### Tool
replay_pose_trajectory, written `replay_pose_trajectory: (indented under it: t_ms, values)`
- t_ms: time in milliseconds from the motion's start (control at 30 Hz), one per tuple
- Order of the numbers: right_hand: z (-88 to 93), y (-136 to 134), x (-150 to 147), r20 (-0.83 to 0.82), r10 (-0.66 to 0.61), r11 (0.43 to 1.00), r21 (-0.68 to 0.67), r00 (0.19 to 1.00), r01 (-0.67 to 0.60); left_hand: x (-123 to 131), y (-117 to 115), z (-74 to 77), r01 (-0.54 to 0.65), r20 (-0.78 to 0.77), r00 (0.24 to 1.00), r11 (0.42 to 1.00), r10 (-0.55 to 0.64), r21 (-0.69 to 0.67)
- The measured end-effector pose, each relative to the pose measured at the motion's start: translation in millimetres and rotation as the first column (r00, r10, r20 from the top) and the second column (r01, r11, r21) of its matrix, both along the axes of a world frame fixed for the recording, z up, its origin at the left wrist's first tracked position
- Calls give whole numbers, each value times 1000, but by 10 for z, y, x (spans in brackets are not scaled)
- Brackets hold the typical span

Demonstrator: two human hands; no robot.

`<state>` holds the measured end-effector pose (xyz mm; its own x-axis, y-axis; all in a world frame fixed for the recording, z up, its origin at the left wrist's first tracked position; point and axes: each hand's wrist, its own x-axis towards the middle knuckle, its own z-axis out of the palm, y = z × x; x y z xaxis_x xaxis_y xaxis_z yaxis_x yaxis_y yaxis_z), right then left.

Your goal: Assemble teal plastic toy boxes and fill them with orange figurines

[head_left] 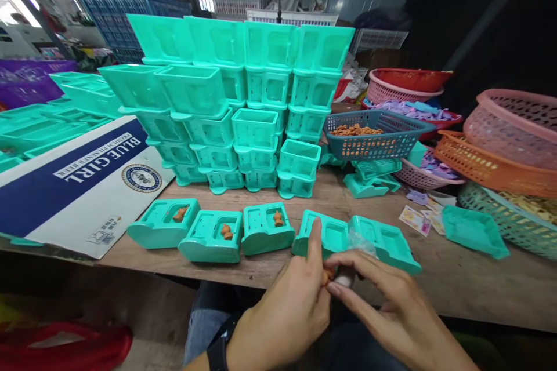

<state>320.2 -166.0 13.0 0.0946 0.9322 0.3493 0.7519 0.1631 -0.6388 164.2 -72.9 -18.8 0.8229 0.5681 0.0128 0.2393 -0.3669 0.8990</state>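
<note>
My left hand [289, 307] and my right hand [391, 313] meet at the table's front edge, fingers pinched together on a small orange piece [327, 276] with a bit of white beside it. My left index finger points up against a turquoise plastic box [324, 235]. Another turquoise box [385, 240] lies just right of it, with a clear plastic scrap on it. Three turquoise boxes [213, 232] to the left each hold a small orange figure.
A tall stack of turquoise boxes [243, 104] fills the table's middle. A blue basket of orange pieces [378, 133] sits right of it, with pink, orange and green baskets [509, 145] further right. A Blue Girl carton [73, 185] lies left. A turquoise lid [472, 231] lies right.
</note>
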Motion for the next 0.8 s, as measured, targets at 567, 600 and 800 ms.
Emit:
replay_pose_trajectory:
  t_ms: [567, 600, 800]
  values:
    - [-411, 296, 297, 591, -428, 890, 142, 684, 434, 281, 15, -3, -57, 213, 921, 655, 325, -753]
    - [-419, 321, 278, 626, -422, 890, 148, 656, 431, 289, 24, 15, -42, 223, 903, 591, 368, -806]
    - [-196, 230, 170, 403, -279, 960, 141, 872, 242, 265, 44, 31, -9, 223, 842, 427, 491, -904]
